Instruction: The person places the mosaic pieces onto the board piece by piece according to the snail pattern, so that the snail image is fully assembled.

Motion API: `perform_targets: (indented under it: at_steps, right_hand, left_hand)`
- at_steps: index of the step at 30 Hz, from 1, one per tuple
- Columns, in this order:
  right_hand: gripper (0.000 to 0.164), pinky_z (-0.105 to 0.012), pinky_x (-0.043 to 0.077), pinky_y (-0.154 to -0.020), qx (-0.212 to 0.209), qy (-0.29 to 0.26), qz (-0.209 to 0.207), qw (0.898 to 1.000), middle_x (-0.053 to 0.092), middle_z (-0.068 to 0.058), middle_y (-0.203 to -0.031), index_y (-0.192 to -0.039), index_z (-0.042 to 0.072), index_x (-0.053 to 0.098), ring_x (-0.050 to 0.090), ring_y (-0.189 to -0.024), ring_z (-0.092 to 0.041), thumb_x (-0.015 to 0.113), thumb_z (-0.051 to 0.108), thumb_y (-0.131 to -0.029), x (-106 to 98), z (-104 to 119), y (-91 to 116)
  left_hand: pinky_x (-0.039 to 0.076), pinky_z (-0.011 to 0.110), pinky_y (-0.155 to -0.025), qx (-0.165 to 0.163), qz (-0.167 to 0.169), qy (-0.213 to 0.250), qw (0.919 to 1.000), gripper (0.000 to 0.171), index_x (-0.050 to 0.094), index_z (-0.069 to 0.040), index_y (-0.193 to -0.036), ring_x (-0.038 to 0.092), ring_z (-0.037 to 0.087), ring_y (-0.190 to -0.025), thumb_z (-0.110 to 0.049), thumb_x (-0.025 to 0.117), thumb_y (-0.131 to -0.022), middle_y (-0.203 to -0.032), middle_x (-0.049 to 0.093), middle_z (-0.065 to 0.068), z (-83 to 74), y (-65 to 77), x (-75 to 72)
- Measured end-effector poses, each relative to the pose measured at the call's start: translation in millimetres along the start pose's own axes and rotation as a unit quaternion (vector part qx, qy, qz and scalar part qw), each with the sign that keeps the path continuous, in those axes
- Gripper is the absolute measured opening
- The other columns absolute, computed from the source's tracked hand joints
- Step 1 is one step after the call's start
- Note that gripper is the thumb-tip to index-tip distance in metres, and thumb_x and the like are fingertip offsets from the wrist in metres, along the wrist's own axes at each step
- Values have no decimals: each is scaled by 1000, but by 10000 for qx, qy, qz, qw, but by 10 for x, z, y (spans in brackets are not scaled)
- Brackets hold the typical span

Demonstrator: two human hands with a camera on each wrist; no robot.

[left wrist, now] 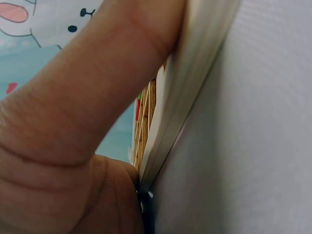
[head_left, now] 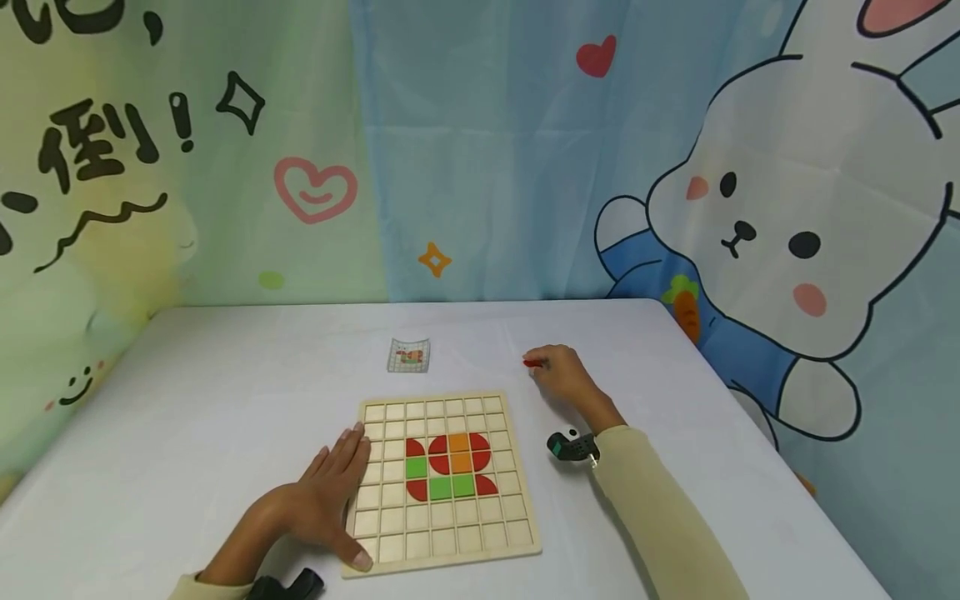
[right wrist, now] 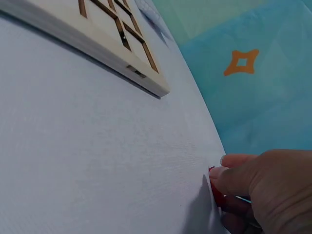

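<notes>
A wooden grid board [head_left: 517, 500] lies on the table, with red, orange and green tiles [head_left: 450, 467] set in its middle cells. Some red tiles have a curved side; the green and orange ones are square. Along the board's left edge rests my left hand [head_left: 318, 504], fingers straight and thumb at the near left corner. Beyond the board's far right corner, my right hand [head_left: 566, 377] pinches a small red tile [right wrist: 216, 192] between thumb and fingers, low over the tabletop. Its outline is partly hidden by the fingertips.
A small card [head_left: 409, 357] with a coloured picture on a grid lies behind the board. White cloth covers the table [head_left: 225, 375]. A printed curtain [head_left: 480, 150] hangs behind the far table edge.
</notes>
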State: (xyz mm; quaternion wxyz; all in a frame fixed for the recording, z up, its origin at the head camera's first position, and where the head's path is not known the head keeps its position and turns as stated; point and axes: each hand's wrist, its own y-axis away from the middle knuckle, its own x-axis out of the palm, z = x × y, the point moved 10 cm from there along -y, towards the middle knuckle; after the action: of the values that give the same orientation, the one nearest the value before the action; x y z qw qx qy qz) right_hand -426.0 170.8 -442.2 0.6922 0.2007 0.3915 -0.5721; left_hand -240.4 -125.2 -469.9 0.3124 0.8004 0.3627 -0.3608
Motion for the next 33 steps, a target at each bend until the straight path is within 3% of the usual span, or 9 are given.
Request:
perform_targets:
  at_steps: [7,16,24,33]
  right_hand:
    - [22,-42,49,-84,372,155,-24,9992,65,-14,-101,-110,-1,71,60,-95,-30,66,-2,-89,-5,-37,5]
    - [15,-42,49,-80,695,500,47,9963,66,-11,-92,-102,0,73,59,-88,-27,70,2,-87,-19,-45,28]
    - [13,-42,50,-79,783,139,-524,9955,69,-11,-89,-97,1,74,61,-87,-27,71,1,-85,-135,16,85]
    - [13,-37,52,-75,554,-357,-825,9944,70,-11,-90,-99,-2,74,62,-85,-25,70,-3,-86,-137,145,122]
  left_hand:
    - [-2,61,-110,-17,55,16,10000,150,3,11,-151,-10,44,-143,-68,84,-52,-157,-10,28,-17,7,-13]
    - [1,61,-111,-130,57,-154,9998,148,4,10,-151,-8,43,-144,-67,84,-53,-158,-9,27,-15,8,-13]
    - [1,61,-111,-88,57,-158,9998,148,4,10,-151,-8,44,-144,-67,84,-53,-157,-8,28,-31,5,-21]
    - [2,60,-111,-117,47,-166,9998,148,4,10,-151,-7,43,-144,-67,84,-53,-158,-7,28,-54,23,-34]
